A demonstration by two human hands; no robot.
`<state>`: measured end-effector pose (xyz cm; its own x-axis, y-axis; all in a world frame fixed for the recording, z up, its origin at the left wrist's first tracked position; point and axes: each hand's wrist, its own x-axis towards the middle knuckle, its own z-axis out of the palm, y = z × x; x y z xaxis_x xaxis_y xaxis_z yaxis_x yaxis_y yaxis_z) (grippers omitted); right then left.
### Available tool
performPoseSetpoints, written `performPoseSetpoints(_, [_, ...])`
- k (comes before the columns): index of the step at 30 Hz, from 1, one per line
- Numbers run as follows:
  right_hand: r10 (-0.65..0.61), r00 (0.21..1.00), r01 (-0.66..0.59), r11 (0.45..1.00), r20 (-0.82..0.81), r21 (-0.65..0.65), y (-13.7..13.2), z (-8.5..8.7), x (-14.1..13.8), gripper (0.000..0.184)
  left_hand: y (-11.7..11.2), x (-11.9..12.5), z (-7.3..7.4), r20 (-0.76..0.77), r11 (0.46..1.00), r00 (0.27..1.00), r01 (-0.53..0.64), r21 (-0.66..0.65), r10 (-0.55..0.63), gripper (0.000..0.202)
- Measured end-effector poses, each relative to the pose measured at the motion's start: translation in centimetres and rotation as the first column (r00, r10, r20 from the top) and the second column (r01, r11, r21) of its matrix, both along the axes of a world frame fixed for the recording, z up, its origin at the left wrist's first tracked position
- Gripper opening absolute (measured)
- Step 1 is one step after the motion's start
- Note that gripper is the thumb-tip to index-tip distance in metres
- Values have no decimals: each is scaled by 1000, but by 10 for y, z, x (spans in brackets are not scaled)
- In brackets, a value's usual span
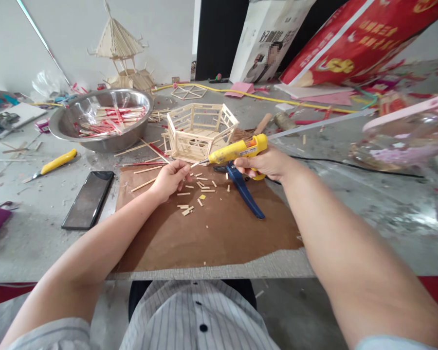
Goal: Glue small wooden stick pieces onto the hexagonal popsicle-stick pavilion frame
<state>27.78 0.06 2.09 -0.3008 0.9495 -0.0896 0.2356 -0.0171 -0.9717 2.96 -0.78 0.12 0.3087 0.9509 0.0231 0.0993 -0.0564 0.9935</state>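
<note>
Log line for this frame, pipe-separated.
left hand: pinching small stick piece | right hand: gripping yellow glue gun, nozzle at piece | behind: hexagonal stick frame | under: brown board, cut stick bits

Behind the grey worktable (40,233) rises a white wall (58,29); a black panel (219,39) stands beside it, past the worktable's far edge.

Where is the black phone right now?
In the head view, the black phone lies on the left, just left of the brown board and nearer the person than the yellow-handled knife.
</note>
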Motion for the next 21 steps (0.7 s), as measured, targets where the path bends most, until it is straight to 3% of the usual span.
performPoseSetpoints(7, [15, 1000, -15, 1000, 1, -19, -1, 1, -2, 26, 0, 1, 0, 0, 1000, 1000, -22, -11, 22, 15])
performPoseSetpoints(21, [-60, 997, 59, 998, -43, -25, -6, 8, -7, 38, 0, -1, -2, 18, 1000, 1000, 14, -1, -14, 15])
